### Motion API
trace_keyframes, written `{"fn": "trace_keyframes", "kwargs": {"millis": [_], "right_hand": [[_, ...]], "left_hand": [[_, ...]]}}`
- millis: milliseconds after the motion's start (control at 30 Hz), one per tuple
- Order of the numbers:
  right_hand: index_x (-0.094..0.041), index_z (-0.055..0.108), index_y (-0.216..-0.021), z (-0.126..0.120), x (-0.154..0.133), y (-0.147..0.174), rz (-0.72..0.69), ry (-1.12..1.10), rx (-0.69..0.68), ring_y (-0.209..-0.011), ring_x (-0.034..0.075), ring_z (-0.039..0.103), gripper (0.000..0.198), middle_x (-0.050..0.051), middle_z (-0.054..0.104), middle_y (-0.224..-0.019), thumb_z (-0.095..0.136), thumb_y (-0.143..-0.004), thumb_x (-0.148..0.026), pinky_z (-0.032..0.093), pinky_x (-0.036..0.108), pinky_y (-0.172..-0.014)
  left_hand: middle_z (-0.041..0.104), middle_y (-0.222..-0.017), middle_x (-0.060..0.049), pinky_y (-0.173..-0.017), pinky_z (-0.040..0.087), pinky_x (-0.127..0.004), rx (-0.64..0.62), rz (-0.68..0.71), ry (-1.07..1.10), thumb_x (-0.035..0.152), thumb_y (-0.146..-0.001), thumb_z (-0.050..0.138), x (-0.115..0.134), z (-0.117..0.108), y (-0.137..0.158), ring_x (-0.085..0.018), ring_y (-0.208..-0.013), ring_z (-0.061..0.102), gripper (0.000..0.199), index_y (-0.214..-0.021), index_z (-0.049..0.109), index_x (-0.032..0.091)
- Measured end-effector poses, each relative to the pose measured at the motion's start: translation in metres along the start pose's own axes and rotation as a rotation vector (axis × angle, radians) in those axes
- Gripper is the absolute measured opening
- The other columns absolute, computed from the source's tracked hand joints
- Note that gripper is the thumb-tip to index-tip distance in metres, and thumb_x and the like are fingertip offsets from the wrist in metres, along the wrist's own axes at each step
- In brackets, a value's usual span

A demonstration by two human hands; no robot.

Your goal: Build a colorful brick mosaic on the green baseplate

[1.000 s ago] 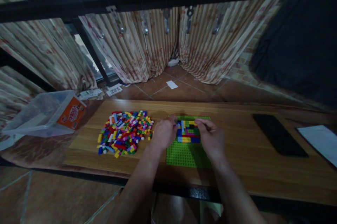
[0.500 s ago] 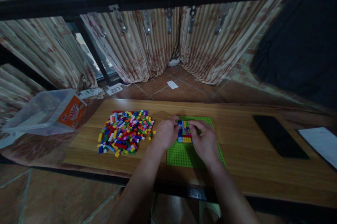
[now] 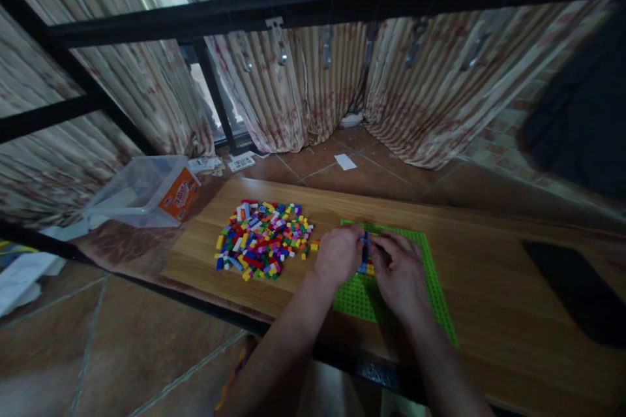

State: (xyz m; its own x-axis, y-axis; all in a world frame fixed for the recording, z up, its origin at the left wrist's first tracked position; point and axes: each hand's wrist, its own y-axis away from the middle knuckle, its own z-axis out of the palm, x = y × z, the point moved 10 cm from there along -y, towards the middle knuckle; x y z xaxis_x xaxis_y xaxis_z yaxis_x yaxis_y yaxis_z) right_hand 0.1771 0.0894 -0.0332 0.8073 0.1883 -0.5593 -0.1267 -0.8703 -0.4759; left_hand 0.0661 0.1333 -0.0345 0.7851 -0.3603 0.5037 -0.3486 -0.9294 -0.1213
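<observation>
A green studded baseplate (image 3: pixel 355 299) lies on the wooden table under both hands. Partly hidden between them is a patch of building bricks (image 3: pixel 364 267), with blue, red and yellow showing. From the left, my left hand (image 3: pixel 339 252) reaches in with its fingers closed at a small blue building brick (image 3: pixel 366 238). My right hand (image 3: pixel 402 267) meets it from the right, thumb and fingers pinched at the same brick. The fingertips nearly touch and cover most of it, so whether it is pressed onto the others cannot be seen.
A heap of loose multicoloured bricks (image 3: pixel 264 237) spreads over the table (image 3: pixel 195 257) left of the baseplate. A clear plastic bin (image 3: pixel 141 192) with an orange label stands beyond the table's left end. A flat black object (image 3: pixel 577 290) lies at the right.
The view has swung left, so everything sits further right in it. Both hands have drawn closer together over the bricks, and more of the patch is covered.
</observation>
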Motion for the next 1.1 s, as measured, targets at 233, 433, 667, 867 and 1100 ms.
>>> {"fn": "trace_keyframes", "kwargs": {"millis": [233,433,667,867,1100], "right_hand": [[-0.019,0.072,-0.1,0.0,0.004,0.0,0.002,-0.013,0.002,-0.105,0.028,0.054,0.035,0.013,0.065,-0.109,0.046,-0.09,-0.04,0.042,0.047,-0.093],[-0.02,0.071,-0.101,0.0,0.001,0.0,-0.027,-0.007,0.005,-0.104,0.028,0.055,0.035,0.013,0.066,-0.108,0.045,-0.09,-0.04,0.042,0.047,-0.093],[-0.018,0.073,-0.091,0.004,-0.003,0.001,-0.094,0.02,0.007,-0.095,0.027,0.057,0.033,0.012,0.068,-0.104,0.045,-0.09,-0.037,0.044,0.046,-0.09],[-0.019,0.074,-0.09,0.006,-0.005,0.0,-0.112,0.042,0.01,-0.097,0.028,0.058,0.035,0.012,0.068,-0.104,0.047,-0.091,-0.041,0.042,0.047,-0.091],[-0.02,0.073,-0.088,-0.001,0.002,-0.002,-0.01,-0.07,0.029,-0.097,0.027,0.058,0.031,0.011,0.068,-0.103,0.051,-0.089,-0.041,0.044,0.046,-0.09]], "left_hand": [[0.068,-0.097,-0.006,-0.081,0.051,-0.03,-0.055,0.001,-0.055,0.02,-0.089,0.044,0.0,0.007,0.001,-0.02,-0.088,0.065,0.018,-0.098,0.06,0.021],[0.067,-0.096,-0.005,-0.081,0.051,-0.031,-0.073,0.025,-0.031,0.026,-0.091,0.045,0.002,0.0,0.003,-0.02,-0.089,0.064,0.017,-0.099,0.059,0.021],[0.069,-0.091,-0.002,-0.083,0.05,-0.028,-0.095,0.098,0.098,0.024,-0.091,0.044,0.008,0.0,0.006,-0.018,-0.088,0.064,0.019,-0.093,0.062,0.022],[0.07,-0.09,-0.002,-0.08,0.049,-0.026,-0.058,0.101,0.139,0.019,-0.088,0.043,-0.001,-0.009,0.006,-0.017,-0.086,0.064,0.022,-0.092,0.064,0.021],[0.071,-0.078,-0.001,-0.07,0.046,-0.022,-0.103,-0.086,0.079,0.008,-0.074,0.051,-0.067,-0.04,0.016,-0.014,-0.074,0.063,0.022,-0.081,0.069,0.018]]}}
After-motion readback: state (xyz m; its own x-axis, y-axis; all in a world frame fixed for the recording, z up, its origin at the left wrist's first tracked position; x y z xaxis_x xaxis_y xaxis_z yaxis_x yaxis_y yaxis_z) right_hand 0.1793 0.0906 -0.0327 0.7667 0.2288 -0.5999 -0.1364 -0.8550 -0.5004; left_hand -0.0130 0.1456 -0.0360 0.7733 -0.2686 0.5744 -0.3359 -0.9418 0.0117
